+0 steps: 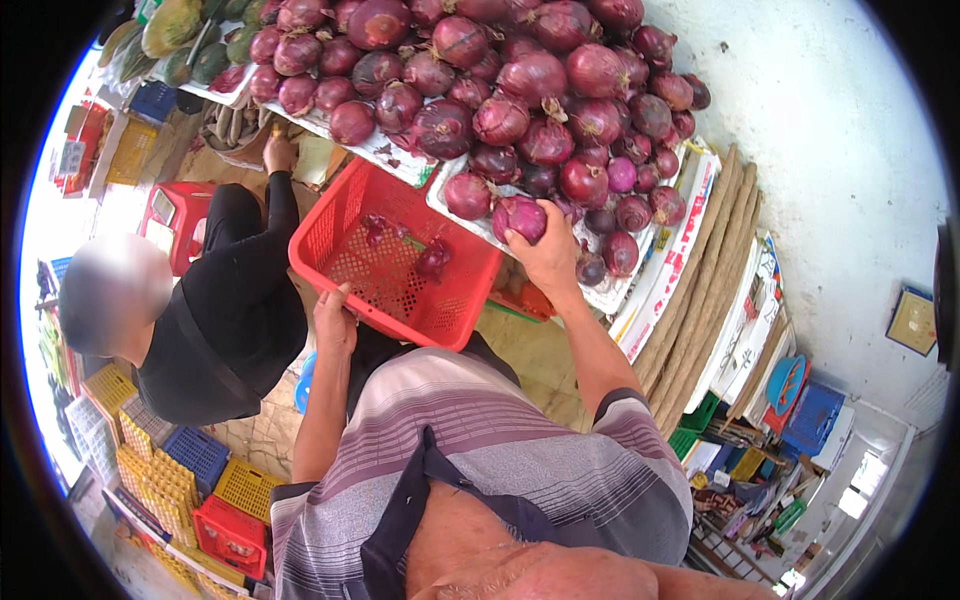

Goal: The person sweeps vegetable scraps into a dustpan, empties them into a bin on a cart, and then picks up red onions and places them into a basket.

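Observation:
A large heap of red onions (532,79) lies on white foam trays (465,206) in front of me. My right hand (549,251) has its fingers around one red onion (519,219) at the near edge of the heap. Whether that onion rests on the tray or is lifted, I cannot tell. With my left hand (335,321) I grip the rim of a red plastic basket (457,322), tilted against my body. Inside the basket are a small dark red onion (433,259) and some loose onion skins (375,229).
A person in black (225,300) sits at my left by a red plastic stool (184,225). Long brown poles (697,292) lie right of the onions, beside a white wall (810,112). Green papayas or melons (172,30) are at upper left. Yellow egg trays (157,480) and crates (232,536) stand lower left.

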The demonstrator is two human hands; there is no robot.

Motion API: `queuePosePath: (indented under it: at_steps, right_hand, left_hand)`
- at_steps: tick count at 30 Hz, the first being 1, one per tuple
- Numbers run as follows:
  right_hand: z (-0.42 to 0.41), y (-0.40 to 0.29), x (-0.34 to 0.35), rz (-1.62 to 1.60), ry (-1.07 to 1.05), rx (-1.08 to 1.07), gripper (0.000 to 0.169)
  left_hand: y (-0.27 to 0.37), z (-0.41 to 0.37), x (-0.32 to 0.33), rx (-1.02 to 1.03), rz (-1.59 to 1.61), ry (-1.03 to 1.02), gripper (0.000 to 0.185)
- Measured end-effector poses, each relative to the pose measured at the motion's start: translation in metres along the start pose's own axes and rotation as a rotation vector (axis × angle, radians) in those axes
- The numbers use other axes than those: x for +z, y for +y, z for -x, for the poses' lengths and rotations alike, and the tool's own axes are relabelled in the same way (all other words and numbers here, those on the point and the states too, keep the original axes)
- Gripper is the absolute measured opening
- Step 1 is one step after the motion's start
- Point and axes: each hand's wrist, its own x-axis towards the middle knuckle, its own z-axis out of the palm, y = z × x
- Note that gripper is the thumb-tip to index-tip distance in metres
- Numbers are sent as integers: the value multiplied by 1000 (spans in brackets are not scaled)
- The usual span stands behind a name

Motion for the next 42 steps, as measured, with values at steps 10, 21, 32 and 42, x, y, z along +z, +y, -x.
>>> queuePosePath:
  at_steps: [10, 21, 32, 42]
  right_hand:
    - [-186, -67, -50, -194, 285, -217, 66]
    - [-146, -38, -51, -352, 224, -352, 43]
    - [69, 57, -24, 301, 162, -56, 62]
    - [58, 63, -13, 487, 109, 2, 79]
  left_hand:
    - [-1, 7, -3, 36, 35, 52, 24]
    - [-2, 25, -10, 75, 47, 73, 24]
    - [3, 12, -25, 6, 10, -91, 30]
    - [11, 29, -26, 14, 30, -108, 25]
